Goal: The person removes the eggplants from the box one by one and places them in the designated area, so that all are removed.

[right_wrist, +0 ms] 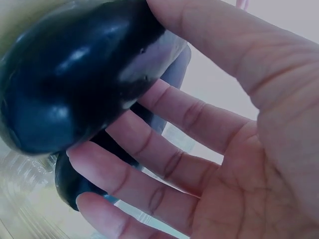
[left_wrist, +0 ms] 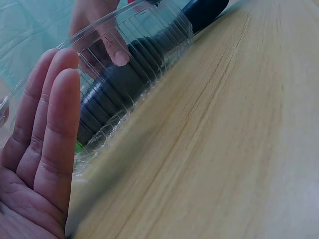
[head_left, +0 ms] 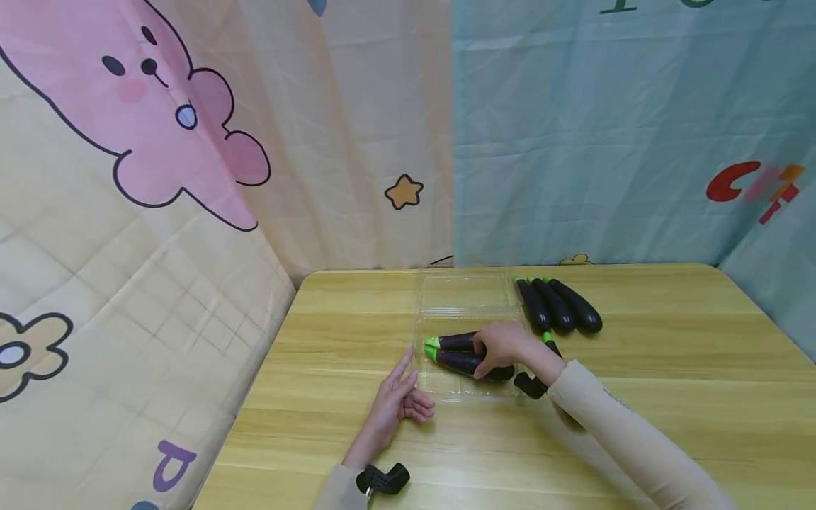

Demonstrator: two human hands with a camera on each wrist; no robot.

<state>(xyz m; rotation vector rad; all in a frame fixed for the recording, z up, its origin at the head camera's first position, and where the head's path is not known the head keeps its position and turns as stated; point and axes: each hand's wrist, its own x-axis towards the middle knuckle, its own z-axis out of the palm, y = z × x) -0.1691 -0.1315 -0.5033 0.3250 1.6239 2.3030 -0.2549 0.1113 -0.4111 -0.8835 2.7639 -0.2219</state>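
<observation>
A clear plastic box (head_left: 446, 392) lies on the table with two dark purple eggplants inside, their green stem ends to the left. My right hand (head_left: 503, 343) reaches in from the right and grips the nearer eggplant (head_left: 454, 361) between thumb and fingers. Close behind it lies the farther eggplant (head_left: 456, 342), partly covered by that hand. In the right wrist view, the held eggplant (right_wrist: 75, 74) fills the space between thumb and fingertips. My left hand (head_left: 390, 405) is at the box's left front corner, its fingers (left_wrist: 60, 124) extended along the ribbed wall; whether they touch it I cannot tell.
The box's transparent lid (head_left: 467, 292) lies folded back behind it. Three more eggplants (head_left: 554, 304) rest side by side to the right of the lid. Another eggplant (head_left: 553, 346) shows partly behind my right wrist. Printed curtains (head_left: 357, 142) hang beyond the wooden table (head_left: 669, 340).
</observation>
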